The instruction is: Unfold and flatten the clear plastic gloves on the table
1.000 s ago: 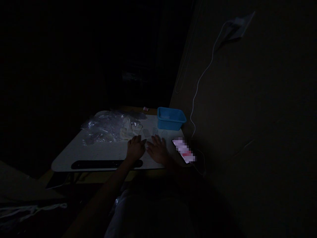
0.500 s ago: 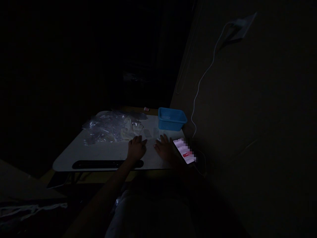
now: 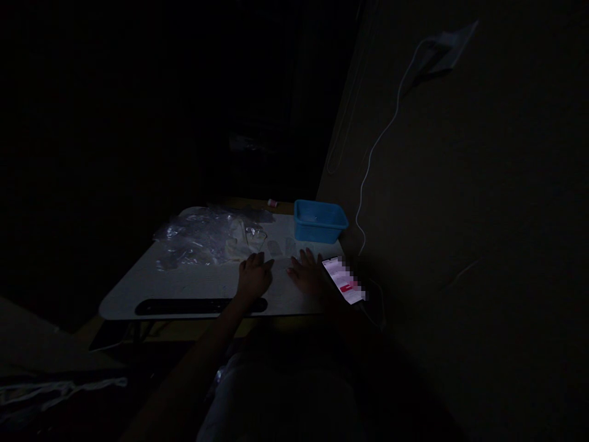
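My left hand (image 3: 254,276) rests on the white table (image 3: 193,282), fingers apart, with nothing visible in it. My right hand (image 3: 306,273) lies on the tabletop to its right, fingers spread. Just beyond the hands are small, thin, clear flat pieces (image 3: 275,248), dim and hard to make out. Left of them, a whitish crumpled piece (image 3: 239,242) sits against a heap of shiny clear plastic bags (image 3: 197,236). A lit phone (image 3: 343,279) lies beside my right hand.
A blue plastic basin (image 3: 321,222) stands at the table's back right corner. Behind the table is a small pink and white object (image 3: 272,202). A white cable (image 3: 370,159) hangs from a wall outlet (image 3: 453,49). A black slot (image 3: 184,306) runs along the front edge. The room is very dark.
My right hand's fingers have shifted very slightly on the table, leaving the clear piece in front of them. My left hand and the other things stay in place.
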Motion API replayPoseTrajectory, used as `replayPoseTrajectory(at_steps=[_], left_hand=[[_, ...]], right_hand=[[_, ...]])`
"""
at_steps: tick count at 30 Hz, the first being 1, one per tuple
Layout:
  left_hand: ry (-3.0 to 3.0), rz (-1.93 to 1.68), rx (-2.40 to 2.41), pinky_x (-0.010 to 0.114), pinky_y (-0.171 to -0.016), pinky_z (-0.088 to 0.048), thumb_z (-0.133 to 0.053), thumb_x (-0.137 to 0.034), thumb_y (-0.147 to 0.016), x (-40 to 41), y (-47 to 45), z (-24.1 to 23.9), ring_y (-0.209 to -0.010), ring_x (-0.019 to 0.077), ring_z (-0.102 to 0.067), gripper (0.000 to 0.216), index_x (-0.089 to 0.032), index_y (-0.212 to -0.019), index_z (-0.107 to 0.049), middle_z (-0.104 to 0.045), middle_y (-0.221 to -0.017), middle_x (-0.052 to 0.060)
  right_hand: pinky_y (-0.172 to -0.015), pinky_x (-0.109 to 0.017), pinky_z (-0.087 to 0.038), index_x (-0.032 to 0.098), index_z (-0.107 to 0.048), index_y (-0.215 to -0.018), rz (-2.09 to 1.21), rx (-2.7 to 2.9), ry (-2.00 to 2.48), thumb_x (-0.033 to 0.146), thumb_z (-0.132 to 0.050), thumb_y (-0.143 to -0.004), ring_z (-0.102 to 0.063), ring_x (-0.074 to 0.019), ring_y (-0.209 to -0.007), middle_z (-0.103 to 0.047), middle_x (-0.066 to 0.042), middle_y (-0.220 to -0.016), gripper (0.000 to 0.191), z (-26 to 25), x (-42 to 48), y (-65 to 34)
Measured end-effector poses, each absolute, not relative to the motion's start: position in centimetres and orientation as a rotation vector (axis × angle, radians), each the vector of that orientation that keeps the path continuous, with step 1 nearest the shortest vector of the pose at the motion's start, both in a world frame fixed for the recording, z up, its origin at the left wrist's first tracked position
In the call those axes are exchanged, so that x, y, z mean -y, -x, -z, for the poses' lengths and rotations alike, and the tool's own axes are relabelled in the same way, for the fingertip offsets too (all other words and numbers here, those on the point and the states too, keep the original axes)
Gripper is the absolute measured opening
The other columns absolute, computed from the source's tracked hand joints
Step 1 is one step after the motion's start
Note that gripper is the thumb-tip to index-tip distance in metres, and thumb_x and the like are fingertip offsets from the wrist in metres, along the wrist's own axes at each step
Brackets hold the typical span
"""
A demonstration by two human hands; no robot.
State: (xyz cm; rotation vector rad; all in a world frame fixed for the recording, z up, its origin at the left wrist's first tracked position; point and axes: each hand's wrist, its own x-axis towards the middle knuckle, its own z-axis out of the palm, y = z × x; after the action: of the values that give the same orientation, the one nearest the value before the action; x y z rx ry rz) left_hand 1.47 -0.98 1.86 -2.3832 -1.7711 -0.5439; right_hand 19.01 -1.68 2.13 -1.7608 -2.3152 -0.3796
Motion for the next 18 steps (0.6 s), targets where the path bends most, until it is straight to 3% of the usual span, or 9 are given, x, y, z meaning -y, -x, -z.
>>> replayPoseTrajectory(at_steps=[8, 18], left_hand=[[2.382, 0.516, 1.766, 0.043, -0.087, -0.034, -0.041, -0.026, -0.078, 0.9, -1.4, -1.9, -0.116, 0.0274, -0.039, 0.038, -0.029, -0.112, -0.056, -0.047, -0.126, 0.009], [2.380, 0.554, 1.755, 0.043, -0.088, -0.033, -0.040, -0.026, -0.078, 0.8, -1.3, -1.6, -0.116, 0.0276, -0.038, 0.038, -0.029, -0.113, -0.056, -0.047, -0.125, 0.008]], right_hand=[[-0.098, -0.057, -0.016, 0.025, -0.041, -0.127, 0.365, 2.376, 1.616, 0.049, -0.025, -0.088, -0.020, -0.0292, -0.129, -0.034, -0.012, -0.137, 0.049, -1.9, 2.3, -16.6], [-0.099, -0.057, -0.014, 0.020, -0.046, -0.124, 0.430, 2.302, 1.727, 0.048, -0.029, -0.087, -0.023, -0.0305, -0.128, -0.037, -0.014, -0.135, 0.049, -1.4, 1.2, -19.2]])
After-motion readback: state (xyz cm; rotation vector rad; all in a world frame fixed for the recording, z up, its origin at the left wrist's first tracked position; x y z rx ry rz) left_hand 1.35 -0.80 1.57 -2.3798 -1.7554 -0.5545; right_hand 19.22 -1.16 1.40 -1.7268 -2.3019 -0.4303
